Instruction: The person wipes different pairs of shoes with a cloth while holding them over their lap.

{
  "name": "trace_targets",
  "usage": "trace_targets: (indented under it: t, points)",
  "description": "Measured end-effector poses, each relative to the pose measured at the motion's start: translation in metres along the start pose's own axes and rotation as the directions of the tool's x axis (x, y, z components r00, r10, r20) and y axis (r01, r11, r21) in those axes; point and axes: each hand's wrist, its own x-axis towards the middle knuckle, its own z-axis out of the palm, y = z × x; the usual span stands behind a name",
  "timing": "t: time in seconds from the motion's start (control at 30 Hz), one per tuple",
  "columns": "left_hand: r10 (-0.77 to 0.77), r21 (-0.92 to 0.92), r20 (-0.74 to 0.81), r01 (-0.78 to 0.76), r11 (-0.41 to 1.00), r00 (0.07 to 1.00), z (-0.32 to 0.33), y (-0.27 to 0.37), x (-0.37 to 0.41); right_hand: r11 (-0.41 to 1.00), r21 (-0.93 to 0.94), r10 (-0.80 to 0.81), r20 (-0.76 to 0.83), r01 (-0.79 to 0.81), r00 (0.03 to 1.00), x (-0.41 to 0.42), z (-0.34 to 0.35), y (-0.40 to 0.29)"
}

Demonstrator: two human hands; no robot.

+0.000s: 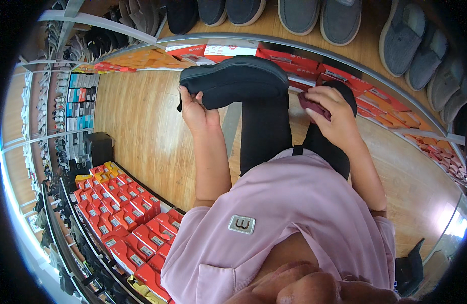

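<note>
My left hand (pixel 198 110) grips the heel end of a black shoe (pixel 237 83). The shoe is tipped on its side, its dark sole edge facing the shelf and its toe to the right. In my right hand (pixel 328 110) is a bunched maroon cloth (pixel 313 106), pinched between thumb and fingers. The cloth is apart from the shoe, to its right. Behind that hand a dark rounded shape (pixel 344 93) shows, partly hidden; I cannot tell what it is.
Ahead, a wooden shelf (pixel 271 30) bears several grey and navy slip-on shoes (pixel 341 21). Red shoe boxes (pixel 301 70) are stacked beneath it. At left, more red boxes (pixel 123 212) form a large pile by a black bin-like box (pixel 99 146). Wooden flooring (pixel 142 114) lies between.
</note>
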Motion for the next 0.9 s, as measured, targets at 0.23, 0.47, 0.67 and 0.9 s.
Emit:
trace_targets:
  t: [0.23, 0.47, 0.67, 0.9]
  points:
    - [-0.242, -0.052, 0.027, 0.243, 0.969, 0.97, 0.015, -0.028, -0.033, 0.792, 0.561, 0.253, 0.057, -0.24, 0.966, 0.019, 0.016, -0.033]
    - [-0.413, 0.282, 0.361, 0.325, 0.903, 0.836, -0.023, -0.006, -0.044, 0.788, 0.553, 0.28, 0.071, -0.272, 0.957, 0.032, -0.016, -0.025]
    - [-0.295, 0.569, 0.669, -0.214, 0.794, 0.683, -0.017, 0.051, -0.062, 0.725, 0.591, 0.196, 0.315, -0.354, 0.929, 0.045, -0.033, -0.029]
    - [-0.304, 0.536, 0.831, -0.523, 0.662, 0.466, 0.049, 0.015, -0.069, 0.752, 0.384, 0.192, 0.65, -0.536, 0.735, 0.063, -0.041, -0.071]
